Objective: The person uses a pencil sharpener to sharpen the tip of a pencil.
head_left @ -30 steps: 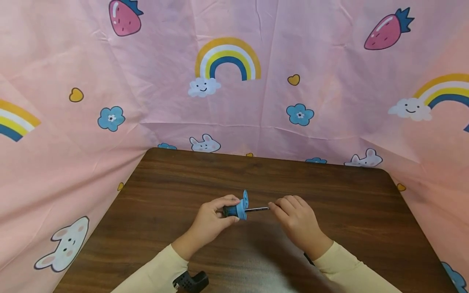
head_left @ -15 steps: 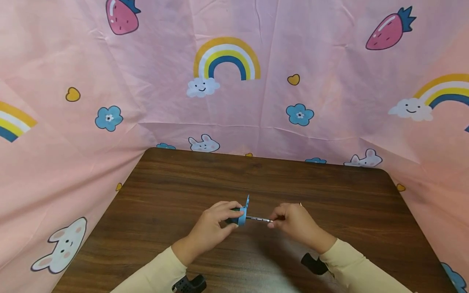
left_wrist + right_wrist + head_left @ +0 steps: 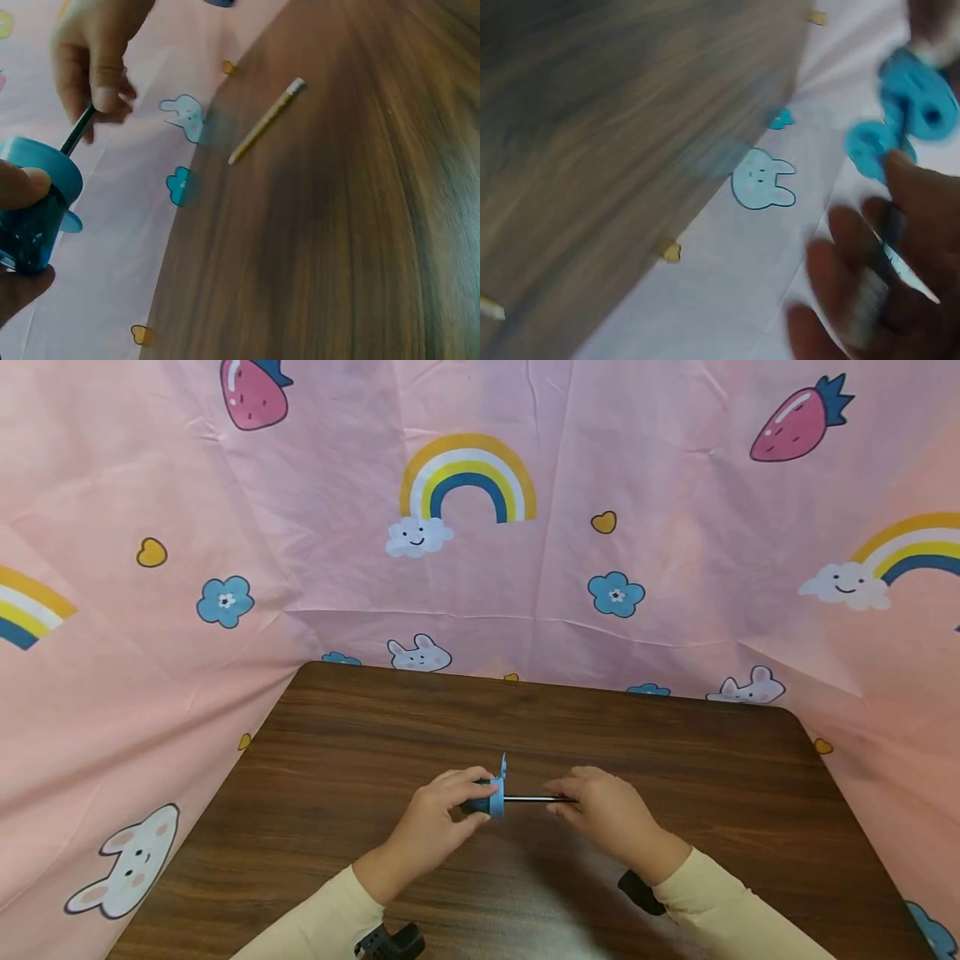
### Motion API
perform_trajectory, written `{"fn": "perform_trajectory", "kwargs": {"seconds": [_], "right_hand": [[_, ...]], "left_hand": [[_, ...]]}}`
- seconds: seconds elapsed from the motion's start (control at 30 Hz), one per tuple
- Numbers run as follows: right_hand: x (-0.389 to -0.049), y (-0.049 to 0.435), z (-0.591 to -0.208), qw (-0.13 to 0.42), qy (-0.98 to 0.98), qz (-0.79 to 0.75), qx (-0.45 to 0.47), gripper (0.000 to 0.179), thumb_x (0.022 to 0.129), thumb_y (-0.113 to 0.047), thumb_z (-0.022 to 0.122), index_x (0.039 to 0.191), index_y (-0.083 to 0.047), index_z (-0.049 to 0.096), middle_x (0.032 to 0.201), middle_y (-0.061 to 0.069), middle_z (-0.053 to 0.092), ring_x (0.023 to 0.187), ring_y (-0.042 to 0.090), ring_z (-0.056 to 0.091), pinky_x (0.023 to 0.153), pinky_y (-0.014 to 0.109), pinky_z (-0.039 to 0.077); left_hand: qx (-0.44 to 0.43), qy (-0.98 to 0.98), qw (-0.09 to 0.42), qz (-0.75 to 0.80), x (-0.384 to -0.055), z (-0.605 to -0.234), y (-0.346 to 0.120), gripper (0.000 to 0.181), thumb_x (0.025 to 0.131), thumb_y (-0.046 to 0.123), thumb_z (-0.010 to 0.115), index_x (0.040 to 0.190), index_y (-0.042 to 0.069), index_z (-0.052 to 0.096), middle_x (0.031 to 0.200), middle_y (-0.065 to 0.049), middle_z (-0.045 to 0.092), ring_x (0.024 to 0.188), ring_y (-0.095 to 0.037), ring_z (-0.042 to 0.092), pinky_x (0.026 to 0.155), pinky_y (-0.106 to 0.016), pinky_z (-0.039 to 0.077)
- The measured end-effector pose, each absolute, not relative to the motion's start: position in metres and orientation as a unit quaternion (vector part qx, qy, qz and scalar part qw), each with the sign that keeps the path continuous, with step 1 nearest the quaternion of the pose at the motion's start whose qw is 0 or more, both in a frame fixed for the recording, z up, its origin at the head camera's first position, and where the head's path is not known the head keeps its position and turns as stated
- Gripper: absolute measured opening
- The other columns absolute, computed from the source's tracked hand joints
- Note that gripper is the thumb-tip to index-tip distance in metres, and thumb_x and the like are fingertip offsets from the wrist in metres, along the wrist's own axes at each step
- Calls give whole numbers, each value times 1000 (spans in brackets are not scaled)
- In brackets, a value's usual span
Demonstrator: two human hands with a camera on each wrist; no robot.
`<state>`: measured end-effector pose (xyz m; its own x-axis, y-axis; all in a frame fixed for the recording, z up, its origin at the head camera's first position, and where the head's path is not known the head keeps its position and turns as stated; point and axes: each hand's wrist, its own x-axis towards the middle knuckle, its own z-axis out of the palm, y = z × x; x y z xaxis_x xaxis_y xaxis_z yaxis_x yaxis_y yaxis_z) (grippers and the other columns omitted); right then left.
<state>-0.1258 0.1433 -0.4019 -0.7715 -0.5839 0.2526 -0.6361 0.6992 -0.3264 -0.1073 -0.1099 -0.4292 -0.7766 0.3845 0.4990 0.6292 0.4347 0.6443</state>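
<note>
My left hand point(image 3: 429, 827) holds a pencil sharpener point(image 3: 497, 800) with a blue top and a dark see-through body, thumb and fingers on either side. Its round blue flip lid point(image 3: 504, 766) stands open. A dark pencil point(image 3: 528, 799) has its tip in the sharpener's hole and lies roughly level above the table. My right hand point(image 3: 609, 810) pinches that pencil's shaft between thumb and fingers. In the right wrist view the blue top point(image 3: 930, 105) and the right fingers are blurred. The sharpening hole around the tip is hard to make out.
A yellowish pencil point(image 3: 266, 121) with a pale end lies on the brown wooden table point(image 3: 337, 225) in the left wrist view. Pink printed cloth point(image 3: 510, 568) hangs behind the table and at its sides. Each wrist wears a black device point(image 3: 390, 941).
My right hand has turned about the pencil and shifted its grip, so more shaft now shows beyond the fingertips. Sharpener and left hand dipped slightly, then rose a little.
</note>
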Motion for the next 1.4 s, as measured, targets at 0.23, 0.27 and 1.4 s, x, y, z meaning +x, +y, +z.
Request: {"fn": "perform_trajectory", "kwargs": {"seconds": [0.23, 0.27, 1.4], "right_hand": [[-125, 143, -420, 371, -824, 95, 417, 12, 95, -9, 62, 99, -5, 73, 90, 5, 63, 78, 19, 59, 69, 34, 53], [-126, 143, -421, 394, -809, 94, 425, 19, 99, -9, 54, 98, -4, 73, 89, 6, 62, 76, 20, 59, 68, 34, 53], [-129, 142, -412, 308, -852, 96, 413, 22, 79, -8, 79, 100, -8, 74, 88, 1, 64, 78, 16, 59, 64, 30, 53]], "left_hand": [[-180, -804, 22, -567, -108, -420, -110, 39, 79, -3, 75, 117, 4, 70, 127, -7, 62, 110, -26, 61, 76, -23, 54], [-170, -798, 9, -578, -108, -420, -110, 39, 80, -4, 75, 118, 3, 69, 128, -8, 62, 111, -27, 61, 76, -22, 54], [-184, -811, 34, -555, -108, -423, -110, 38, 81, -2, 75, 118, 2, 69, 127, -9, 62, 112, -27, 60, 76, -23, 55]]}}
